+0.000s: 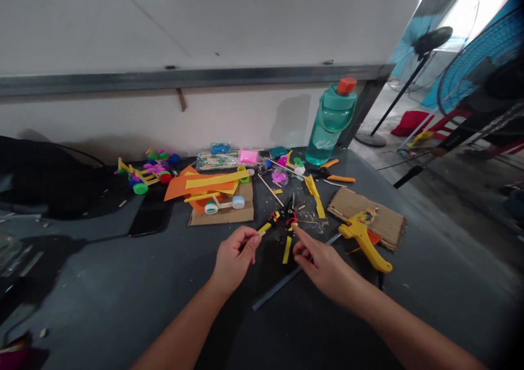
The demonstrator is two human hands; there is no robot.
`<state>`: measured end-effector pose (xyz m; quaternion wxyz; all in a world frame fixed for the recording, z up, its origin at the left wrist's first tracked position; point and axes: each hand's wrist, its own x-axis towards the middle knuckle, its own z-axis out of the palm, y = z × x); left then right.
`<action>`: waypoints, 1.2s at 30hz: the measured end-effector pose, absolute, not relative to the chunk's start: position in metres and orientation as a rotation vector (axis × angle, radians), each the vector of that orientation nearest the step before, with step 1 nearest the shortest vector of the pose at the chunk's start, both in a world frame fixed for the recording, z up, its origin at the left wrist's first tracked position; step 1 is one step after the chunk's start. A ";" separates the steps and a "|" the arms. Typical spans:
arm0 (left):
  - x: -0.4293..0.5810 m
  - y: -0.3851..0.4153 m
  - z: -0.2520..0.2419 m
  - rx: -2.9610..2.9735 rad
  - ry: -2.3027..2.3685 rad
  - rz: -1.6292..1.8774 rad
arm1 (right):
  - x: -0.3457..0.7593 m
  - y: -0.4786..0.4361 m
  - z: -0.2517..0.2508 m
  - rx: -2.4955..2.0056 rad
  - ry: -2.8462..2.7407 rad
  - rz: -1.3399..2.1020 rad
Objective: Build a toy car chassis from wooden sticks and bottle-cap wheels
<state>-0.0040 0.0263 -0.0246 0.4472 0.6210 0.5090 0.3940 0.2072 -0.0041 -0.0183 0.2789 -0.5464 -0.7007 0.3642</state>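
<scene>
Grey table (102, 304) w/ pliers (287, 213), cardboard (223, 214), glue gun (364, 239), bottle (331, 124), phone (149, 214), paper scraps (213, 180)

Matt grey table (102, 293), rough brown cardboard (387, 222), metal snips (289, 213) (yellow plastic handles).

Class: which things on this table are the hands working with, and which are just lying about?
In hand: yellow-handled cutters, left hand, right hand.
Lying about: glue gun, water bottle, toy car, phone, orange paper.

White wall (245, 26), grey table (102, 282), standing fan (432, 37), daylight
</scene>
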 end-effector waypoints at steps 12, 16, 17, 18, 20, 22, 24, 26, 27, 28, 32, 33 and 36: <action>0.010 0.008 -0.023 1.727 1.165 0.781 | 0.194 -0.014 -0.006 -1.232 -1.807 0.827; 0.012 0.007 -0.024 1.731 1.131 0.745 | 0.188 -0.016 -0.007 -1.215 -1.742 0.871; 0.012 0.007 -0.025 1.749 1.121 0.735 | 0.188 -0.015 -0.007 -1.217 -1.737 0.860; 0.012 0.007 -0.025 1.765 1.110 0.725 | 0.188 -0.015 -0.007 -1.217 -1.741 0.842; 0.012 0.007 -0.025 1.773 1.090 0.707 | 0.189 -0.013 -0.007 -1.212 -1.756 0.798; 0.012 0.007 -0.025 1.743 1.094 0.716 | 0.190 -0.012 -0.007 -1.231 -1.742 0.762; 0.012 0.007 -0.024 1.703 1.122 0.758 | 0.192 -0.012 -0.007 -1.279 -1.696 0.749; 0.012 0.008 -0.022 1.686 1.136 0.808 | 0.193 -0.012 -0.006 -1.320 -1.649 0.756; 0.012 0.008 -0.022 1.683 1.134 0.832 | 0.193 -0.013 -0.006 -1.334 -1.633 0.763; 0.011 0.008 -0.021 1.678 1.132 0.857 | 0.193 -0.013 -0.005 -1.349 -1.613 0.771; 0.009 0.010 -0.021 1.588 1.174 0.981 | 0.194 -0.011 -0.003 -1.459 -1.405 0.849; 0.008 0.011 -0.022 1.553 1.184 1.009 | 0.194 -0.010 -0.002 -1.480 -1.337 0.884; 0.008 0.013 -0.023 1.504 1.174 1.042 | 0.195 -0.007 -0.002 -1.482 -1.221 0.969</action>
